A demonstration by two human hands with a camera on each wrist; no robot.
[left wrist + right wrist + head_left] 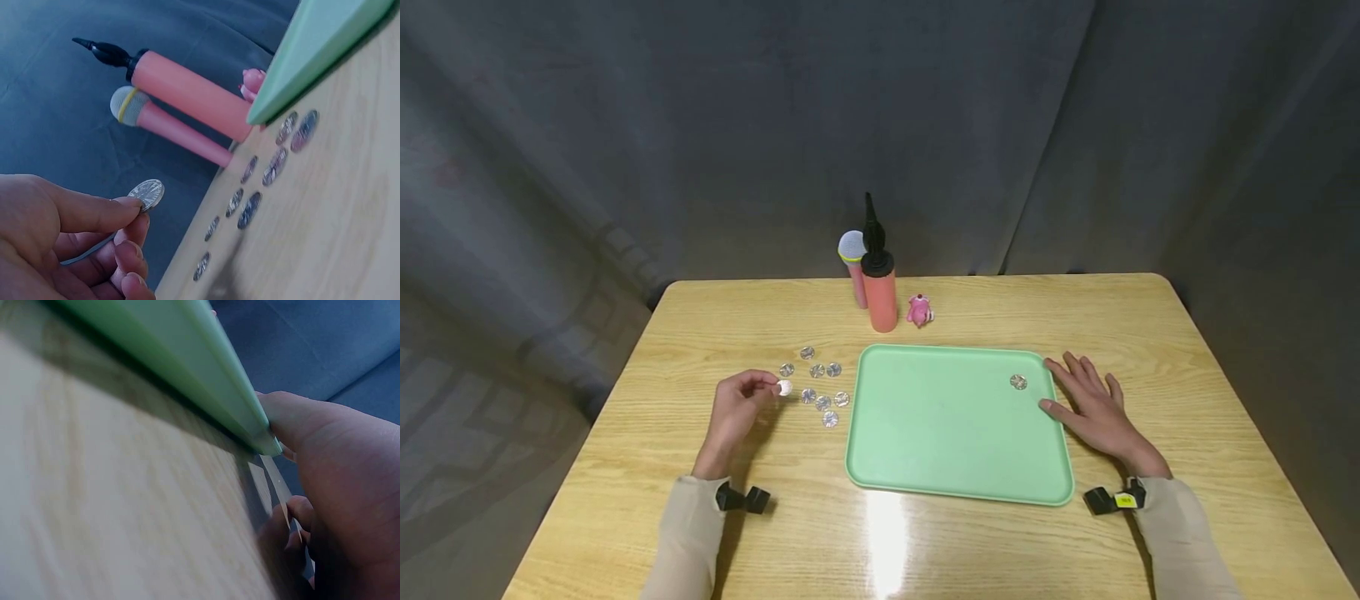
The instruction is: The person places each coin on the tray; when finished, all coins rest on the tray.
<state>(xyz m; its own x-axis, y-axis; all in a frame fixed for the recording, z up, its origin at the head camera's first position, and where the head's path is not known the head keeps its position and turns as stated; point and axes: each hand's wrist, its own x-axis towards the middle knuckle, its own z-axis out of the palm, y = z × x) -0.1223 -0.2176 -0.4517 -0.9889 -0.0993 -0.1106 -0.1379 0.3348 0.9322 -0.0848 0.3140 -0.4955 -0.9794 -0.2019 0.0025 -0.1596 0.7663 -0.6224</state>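
Observation:
My left hand (739, 410) pinches a silvery coin (149, 194) between thumb and fingertips, raised over the left part of the table. Just right of it, several more silver coins (823, 403) lie scattered flat on the wood. A light green tray (955, 493) lies to the right of them, with a single coin (1018, 382) inside near its upper right corner. My right hand (1093, 412) rests at the tray's right edge, fingers spread and fairly straight. Its thumb lies over the rim, as the right wrist view also shows.
Behind the tray stand a coral pump (881, 302) with a black nozzle and a pink toy microphone (852, 250) close beside it. A small pink figurine (920, 311) sits to their right. A dark curtain (760, 150) hangs past the table's (805, 542) back edge.

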